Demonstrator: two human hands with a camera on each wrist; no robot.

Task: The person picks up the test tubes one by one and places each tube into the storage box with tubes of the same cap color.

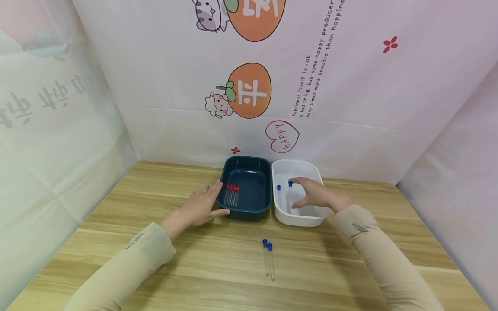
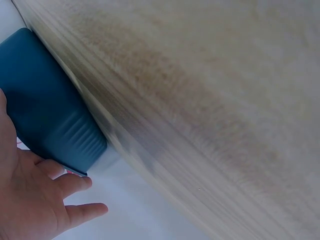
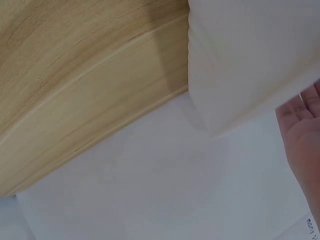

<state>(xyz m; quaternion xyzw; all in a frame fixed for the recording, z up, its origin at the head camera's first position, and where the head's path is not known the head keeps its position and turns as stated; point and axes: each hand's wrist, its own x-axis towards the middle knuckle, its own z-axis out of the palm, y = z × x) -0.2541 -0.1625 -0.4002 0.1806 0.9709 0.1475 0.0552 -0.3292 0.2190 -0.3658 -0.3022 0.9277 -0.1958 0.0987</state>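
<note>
My right hand (image 1: 316, 192) reaches over the white bin (image 1: 298, 220), pinching a blue-capped test tube (image 1: 290, 195) upright between thumb and fingers. Another blue-capped tube (image 1: 279, 188) lies inside that bin, to the left. Spread along the left side of the dark teal bin (image 1: 249, 215), my left hand (image 1: 199, 208) touches its rim with fingers extended and thumb at the front corner. The left wrist view shows this hand beside the bin's ribbed outer wall (image 2: 55, 110). Several red-capped tubes (image 1: 232, 197) lie side by side in the teal bin.
Two blue-capped tubes (image 1: 271, 264) lie close together on the wooden table (image 1: 218, 268), in front of the bins. The bins stand side by side near the back edge, before a printed white cloth (image 1: 342, 142). Pale cloth also hangs at both sides.
</note>
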